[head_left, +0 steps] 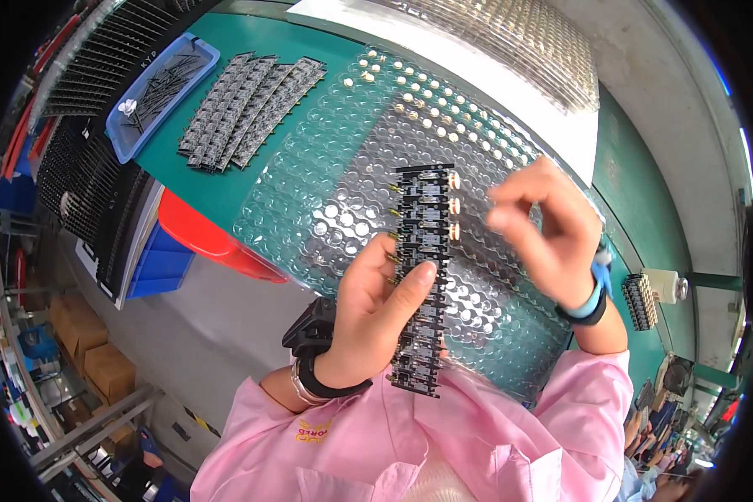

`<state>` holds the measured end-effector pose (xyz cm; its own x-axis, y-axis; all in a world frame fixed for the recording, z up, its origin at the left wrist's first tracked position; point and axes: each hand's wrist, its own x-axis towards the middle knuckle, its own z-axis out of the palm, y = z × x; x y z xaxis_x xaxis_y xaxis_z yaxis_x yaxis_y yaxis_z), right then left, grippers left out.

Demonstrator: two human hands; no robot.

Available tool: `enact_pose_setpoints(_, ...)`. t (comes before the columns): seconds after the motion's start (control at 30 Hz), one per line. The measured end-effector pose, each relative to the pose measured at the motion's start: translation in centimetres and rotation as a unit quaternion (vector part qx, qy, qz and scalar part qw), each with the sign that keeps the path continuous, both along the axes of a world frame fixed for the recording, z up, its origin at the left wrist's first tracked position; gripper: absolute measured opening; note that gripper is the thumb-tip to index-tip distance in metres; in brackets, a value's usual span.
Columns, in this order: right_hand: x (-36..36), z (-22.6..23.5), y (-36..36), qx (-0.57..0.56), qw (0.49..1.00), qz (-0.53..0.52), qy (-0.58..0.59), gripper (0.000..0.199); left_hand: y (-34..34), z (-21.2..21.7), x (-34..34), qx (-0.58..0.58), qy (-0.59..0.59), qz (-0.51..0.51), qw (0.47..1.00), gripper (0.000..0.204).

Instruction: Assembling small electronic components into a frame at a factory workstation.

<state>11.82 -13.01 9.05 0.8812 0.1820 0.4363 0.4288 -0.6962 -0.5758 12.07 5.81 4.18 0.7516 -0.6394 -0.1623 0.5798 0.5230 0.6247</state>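
Note:
My left hand (380,305) grips a long black circuit board panel (424,243), its thumb lying across the front. The panel stands lengthwise before my chest, over a clear plastic tray. Along the right edge of its upper end sit 3 small round cream-and-copper parts (454,206). To the right of these, apart from the panel, hovers my right hand (552,226) with thumb and forefinger curled toward each other. Whatever may be between those fingertips is too small to make out. Beneath both hands spreads the clear dimpled plastic tray (292,201), with rows of the same round parts (452,134) in its far pockets.
Several more panels (246,113) lie on the green table (251,33) at the far left, beside a blue bin (125,142) of thin black pieces. A stack of clear trays (519,42) stands at the back. Rightward are another panel (640,301) and a white bottle (665,286). A red stool (200,230) is at left.

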Motion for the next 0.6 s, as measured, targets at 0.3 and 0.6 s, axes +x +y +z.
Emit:
enact_pose_setpoints(0.3, 6.6, -3.9, -4.2, -0.236, 0.972, -0.011, 0.013, 0.015, 1.2, -0.2, 0.3, 0.003, 0.011, 0.029, 1.0, 0.017)
enact_pose_setpoints(0.6, 7.3, -4.0, -4.2, -0.302, 0.953, -0.007, 0.004, 0.013, 1.4, -0.1, 0.6, -0.012, 0.023, 0.013, 1.0, 0.017)
